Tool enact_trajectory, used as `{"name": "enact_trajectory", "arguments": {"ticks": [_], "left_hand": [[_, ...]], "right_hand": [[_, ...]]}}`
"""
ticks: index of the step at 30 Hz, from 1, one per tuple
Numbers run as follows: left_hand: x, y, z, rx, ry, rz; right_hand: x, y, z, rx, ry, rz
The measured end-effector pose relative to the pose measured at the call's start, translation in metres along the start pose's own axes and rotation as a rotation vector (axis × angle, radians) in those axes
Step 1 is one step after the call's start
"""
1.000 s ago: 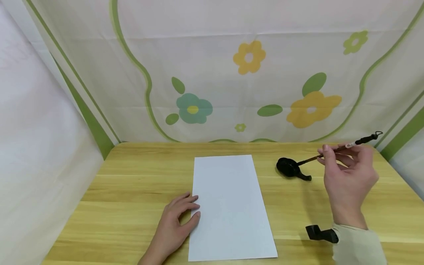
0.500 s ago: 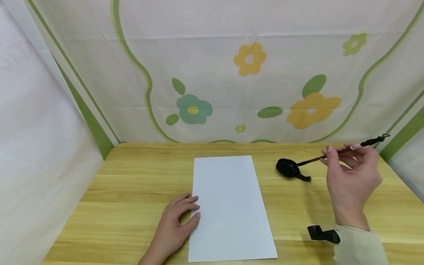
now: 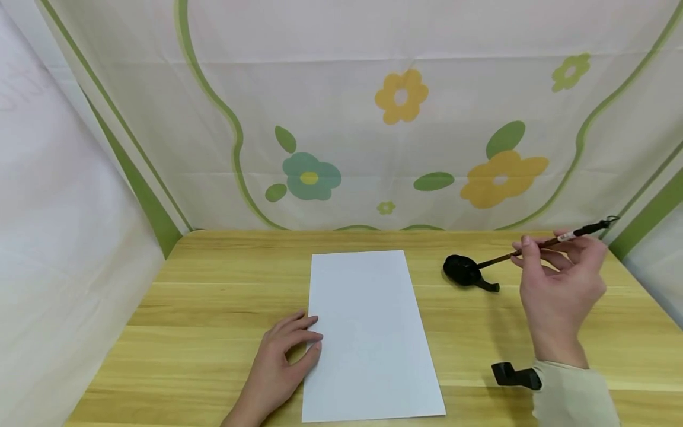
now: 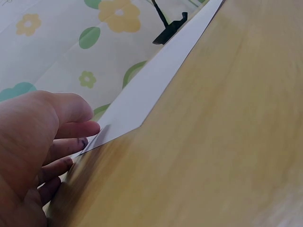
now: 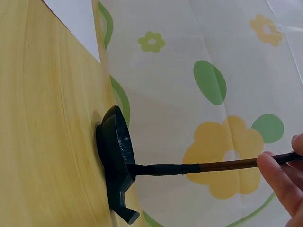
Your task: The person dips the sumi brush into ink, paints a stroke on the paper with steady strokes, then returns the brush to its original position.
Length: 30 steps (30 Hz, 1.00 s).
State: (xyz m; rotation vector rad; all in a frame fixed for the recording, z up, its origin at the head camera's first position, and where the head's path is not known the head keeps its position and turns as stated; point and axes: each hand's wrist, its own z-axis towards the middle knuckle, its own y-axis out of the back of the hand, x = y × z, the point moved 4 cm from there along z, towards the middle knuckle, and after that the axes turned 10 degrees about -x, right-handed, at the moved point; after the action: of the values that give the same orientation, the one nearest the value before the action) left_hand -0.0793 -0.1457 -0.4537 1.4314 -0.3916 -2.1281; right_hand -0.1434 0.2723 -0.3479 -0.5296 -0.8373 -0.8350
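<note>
My right hand (image 3: 564,290) pinches a writing brush (image 3: 501,258) by its brown shaft, the looped end pointing up to the right. The tip of the brush (image 5: 170,169) dips into a small black ink dish (image 5: 113,146) with a curved handle. In the head view that ink dish (image 3: 461,270) stands right of a blank sheet of white paper (image 3: 368,332). My left hand (image 3: 281,362) rests at the paper's left edge, fingers relaxed and fingertips on the sheet. In the left wrist view the left hand (image 4: 42,137) lies along the edge of the paper (image 4: 142,90).
A black angular piece (image 3: 515,376) sticks out beside the right sleeve (image 3: 573,394). The wooden table (image 3: 213,296) reaches back to a white cloth (image 3: 341,118) printed with flowers. More white cloth (image 3: 64,237) hangs at the left side.
The right hand shifts slightly right and then back left, the brush tip staying in the ink dish. The left hand and the paper keep their places.
</note>
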Motion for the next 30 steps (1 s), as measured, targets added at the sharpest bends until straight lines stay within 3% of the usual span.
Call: {"name": "enact_trajectory", "arguments": {"ticks": [5,9,15,20,27,30], "left_hand": [[0.001,0.0,0.001,0.008,0.014,0.007],[0.002,-0.001,0.0,0.015,0.025,0.005],[0.001,0.0,0.0,0.004,0.004,0.007],[0.001,0.001,0.0,-0.001,-0.002,-0.005],[0.0,0.001,0.0,0.007,0.013,-0.009],[0.0,0.002,0.0,0.01,0.019,-0.01]], "right_hand": [[-0.002,0.0,0.001,0.001,0.023,0.0],[-0.001,0.002,0.003,0.007,0.09,0.014],[0.005,0.006,0.006,-0.005,0.155,0.061],[0.006,0.003,0.004,0.001,0.135,0.086],[-0.004,-0.003,-0.002,-0.003,0.011,0.067],[-0.007,-0.004,-0.003,0.005,0.051,0.061]]}}
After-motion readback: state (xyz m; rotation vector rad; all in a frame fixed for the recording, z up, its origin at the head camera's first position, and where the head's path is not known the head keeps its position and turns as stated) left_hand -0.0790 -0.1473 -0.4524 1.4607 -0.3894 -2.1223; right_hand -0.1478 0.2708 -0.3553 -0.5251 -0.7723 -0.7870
